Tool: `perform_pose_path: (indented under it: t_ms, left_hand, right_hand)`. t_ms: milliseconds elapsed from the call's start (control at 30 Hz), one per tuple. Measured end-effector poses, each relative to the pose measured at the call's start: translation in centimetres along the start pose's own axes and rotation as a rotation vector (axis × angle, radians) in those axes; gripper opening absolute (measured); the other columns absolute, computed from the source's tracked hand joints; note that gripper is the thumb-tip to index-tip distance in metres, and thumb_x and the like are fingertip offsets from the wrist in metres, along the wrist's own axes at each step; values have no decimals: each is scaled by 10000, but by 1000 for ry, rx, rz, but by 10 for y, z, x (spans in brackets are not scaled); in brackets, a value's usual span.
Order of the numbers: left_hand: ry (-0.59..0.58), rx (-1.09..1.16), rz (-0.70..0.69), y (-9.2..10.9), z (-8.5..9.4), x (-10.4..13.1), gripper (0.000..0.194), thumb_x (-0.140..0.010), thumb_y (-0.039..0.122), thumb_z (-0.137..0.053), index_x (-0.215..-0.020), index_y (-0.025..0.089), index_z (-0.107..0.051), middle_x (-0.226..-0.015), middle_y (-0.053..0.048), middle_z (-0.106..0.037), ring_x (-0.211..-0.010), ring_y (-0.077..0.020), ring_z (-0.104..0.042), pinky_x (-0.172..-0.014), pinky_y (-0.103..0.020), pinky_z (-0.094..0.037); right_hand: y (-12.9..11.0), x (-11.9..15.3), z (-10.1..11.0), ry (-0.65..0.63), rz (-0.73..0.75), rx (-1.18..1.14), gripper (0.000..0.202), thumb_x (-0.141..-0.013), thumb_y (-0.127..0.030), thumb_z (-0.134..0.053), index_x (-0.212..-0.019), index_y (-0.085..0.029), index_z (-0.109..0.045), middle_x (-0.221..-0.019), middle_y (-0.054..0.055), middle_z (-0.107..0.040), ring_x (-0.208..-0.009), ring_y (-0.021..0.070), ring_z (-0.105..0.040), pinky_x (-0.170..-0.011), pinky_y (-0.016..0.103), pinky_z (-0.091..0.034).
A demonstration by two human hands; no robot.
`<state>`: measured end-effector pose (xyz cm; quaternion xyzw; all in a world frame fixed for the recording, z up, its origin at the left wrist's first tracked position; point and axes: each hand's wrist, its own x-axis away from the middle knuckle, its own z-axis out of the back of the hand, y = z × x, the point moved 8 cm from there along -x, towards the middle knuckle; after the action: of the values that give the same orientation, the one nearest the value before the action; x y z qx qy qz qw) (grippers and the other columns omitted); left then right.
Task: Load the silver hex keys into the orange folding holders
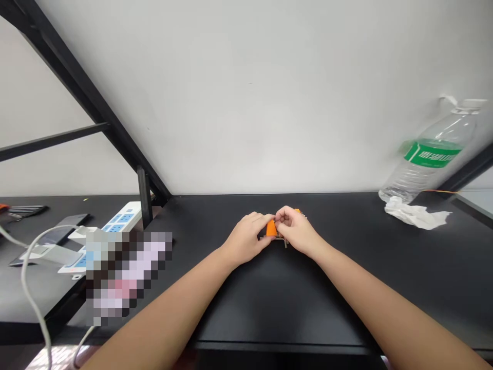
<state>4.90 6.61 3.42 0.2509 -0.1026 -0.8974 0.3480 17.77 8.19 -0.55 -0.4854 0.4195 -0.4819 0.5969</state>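
Note:
Near the middle of the black tabletop is a small assembly with orange parts [271, 228] and a thin, brownish frame under them. My left hand [246, 238] grips its left side, thumb in front and fingers over the top. From the right, my right hand [296, 229] is closed in a pinch at the upper edge of the orange part. Something small and dark shows at those fingertips, too small to name. Another bit of orange peeks out behind the right hand. Both hands cover much of the assembly, so its kind does not show.
A large clear plastic bottle [427, 154] with a green label leans at the right, a crumpled white tissue [418, 213] before it. At left are a white power strip [129, 208], cables and a pixelated object [131, 272]. A black metal frame [90, 95] slants up the left side.

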Motion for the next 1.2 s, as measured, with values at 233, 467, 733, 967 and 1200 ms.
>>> perform_pose_path:
  t_ms: [233, 467, 733, 967, 1200]
  left_hand:
    - [-29, 34, -6, 3, 1, -1, 331, -923, 338, -649, -1226, 226, -574, -1003, -43, -682, -891, -209, -582, -838, -361, -485]
    - [-28, 44, -23, 2, 2, 0, 394, -909, 351, -676, -1264, 223, -564, -999, -47, -680, -891, -209, -596, -831, -354, -499]
    - [-24, 27, 12, -8, -1, 2, 463, -877, 319, -717, -1306, 229, -568, -1011, -44, -686, -904, -209, -615, -846, -358, -517]
    - [2, 42, 41, -12, -1, 2, 461, -878, 305, -711, -1309, 225, -569, -1007, -47, -679, -913, -211, -618, -838, -353, -514]
    - [7, 74, 56, -15, -1, 3, 461, -881, 303, -705, -1315, 237, -564, -975, -36, -673, -912, -208, -619, -828, -351, -512]
  right_hand:
    - [2, 1, 4, -37, -27, 82, 35, -769, -233, -546, -790, -220, -571, -633, -37, -575, -558, 128, -547, -521, 238, -449]
    - [10, -1, 12, -53, -115, 80, 18, -706, -206, -545, -714, -212, -531, -528, -36, -561, -470, 115, -510, -454, 215, -393]
    - [17, 2, 48, -37, -269, 258, 59, -715, -240, -564, -682, -207, -529, -506, -40, -512, -458, 102, -440, -449, 223, -331]
    - [15, -2, 59, -61, -225, 763, 54, -717, -219, -600, -673, -198, -577, -702, 10, -640, -610, 143, -558, -547, 258, -365]
    - [-4, 10, 27, -99, -2, 902, 120, -821, -316, -626, -823, -208, -575, -947, 49, -635, -757, 168, -576, -607, 270, -378]
